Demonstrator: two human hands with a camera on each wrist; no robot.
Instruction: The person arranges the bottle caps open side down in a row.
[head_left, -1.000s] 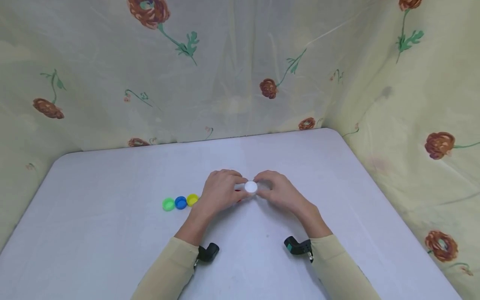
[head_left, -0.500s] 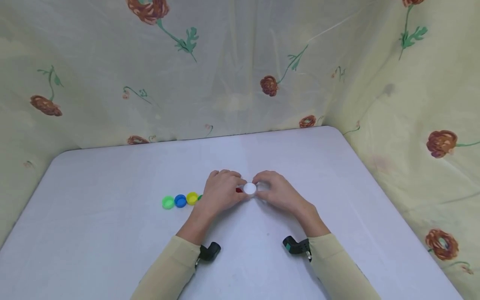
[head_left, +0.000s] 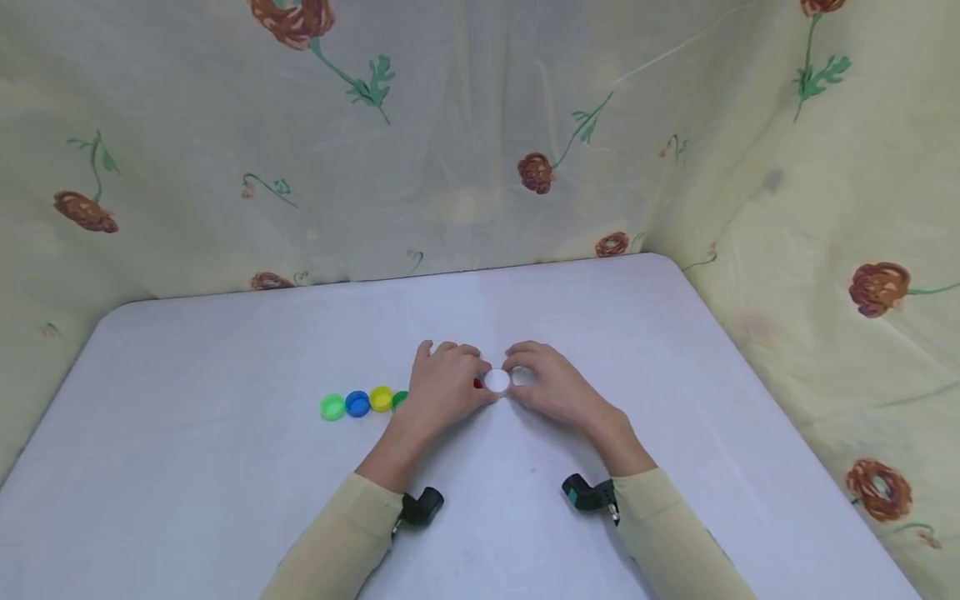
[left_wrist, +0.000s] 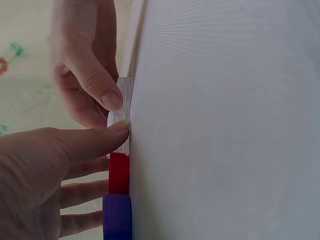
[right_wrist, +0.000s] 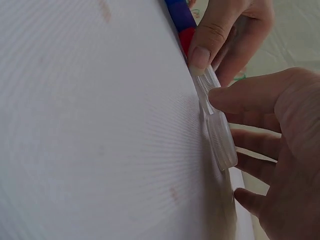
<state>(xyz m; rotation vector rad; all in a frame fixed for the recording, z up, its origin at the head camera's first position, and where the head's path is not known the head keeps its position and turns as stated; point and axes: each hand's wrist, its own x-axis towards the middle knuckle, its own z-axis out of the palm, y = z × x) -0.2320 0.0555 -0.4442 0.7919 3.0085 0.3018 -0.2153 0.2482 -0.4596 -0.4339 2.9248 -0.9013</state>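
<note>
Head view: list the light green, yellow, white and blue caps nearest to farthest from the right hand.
1. White cap: at the right hand.
2. Yellow cap: left of the left hand.
3. Blue cap: left of yellow.
4. Light green cap: leftmost.

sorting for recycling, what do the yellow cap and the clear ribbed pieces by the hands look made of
Yellow cap: likely smooth moulded plastic, from its even colour and neat raised rim; gloss unclear.
Clear ribbed pieces: probably glossy rigid plastic, translucent with bright edges, though glass is possible.
</note>
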